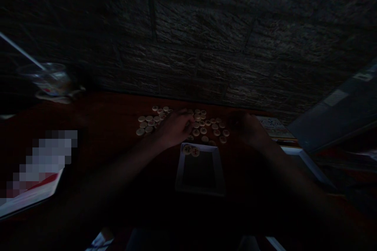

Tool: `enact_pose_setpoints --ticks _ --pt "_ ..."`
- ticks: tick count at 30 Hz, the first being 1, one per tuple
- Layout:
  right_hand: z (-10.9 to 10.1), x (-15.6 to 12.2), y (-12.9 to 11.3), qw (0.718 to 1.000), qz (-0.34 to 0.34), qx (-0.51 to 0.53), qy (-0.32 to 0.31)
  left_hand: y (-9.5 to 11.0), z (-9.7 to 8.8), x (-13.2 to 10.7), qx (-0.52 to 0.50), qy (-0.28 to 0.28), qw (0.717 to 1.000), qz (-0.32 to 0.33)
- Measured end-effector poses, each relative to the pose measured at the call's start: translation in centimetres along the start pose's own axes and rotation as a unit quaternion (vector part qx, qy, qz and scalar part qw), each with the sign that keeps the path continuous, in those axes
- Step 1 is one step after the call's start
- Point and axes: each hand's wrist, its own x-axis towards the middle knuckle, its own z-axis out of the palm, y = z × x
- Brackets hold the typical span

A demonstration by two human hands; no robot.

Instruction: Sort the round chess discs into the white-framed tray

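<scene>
- Stone wall (206, 35) rises along the far side of a dark red table (112, 110).
- Far left stands a glass (48, 80) with a straw (20, 50); far right lies a printed sheet (273, 127).
- White-rimmed tray (200, 190) sits mid-table, on the near side of the cluster.
- Round pieces (203, 130), marked with characters, spread loosely beyond the tray; two pieces (191, 150) rest inside its far edge.
- Left hand (173, 128) lies over the cluster, fingers curled down among the pieces; any grip on one cannot be told.
- Right hand (247, 127), shadowed, stands apart at the cluster's right edge, its state hidden.
- Left hand is nearer the pieces; the tray lies near and right of it.
</scene>
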Motion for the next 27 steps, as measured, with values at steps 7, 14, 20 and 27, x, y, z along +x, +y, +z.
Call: enact_pose_setpoints --ticks 7,14,20,27 --pt "1.3 0.1 -0.6 0.998 -0.024 -0.046 -0.04 0.1 0.1 0.1 -0.01 0.016 1.0 0.013" --pt "1.8 0.3 -0.2 0.995 -0.05 -0.067 -0.054 0.8 0.1 0.9 -0.025 0.043 0.999 -0.012" --pt "1.2 -0.1 -1.0 0.996 -0.065 -0.02 -0.059 -2.7 -4.8 3.4 -0.006 0.101 0.985 -0.142" --pt "1.5 -0.1 -0.7 0.999 -0.033 0.009 -0.024 -8.7 -5.5 2.0 0.032 0.06 0.967 -0.246"
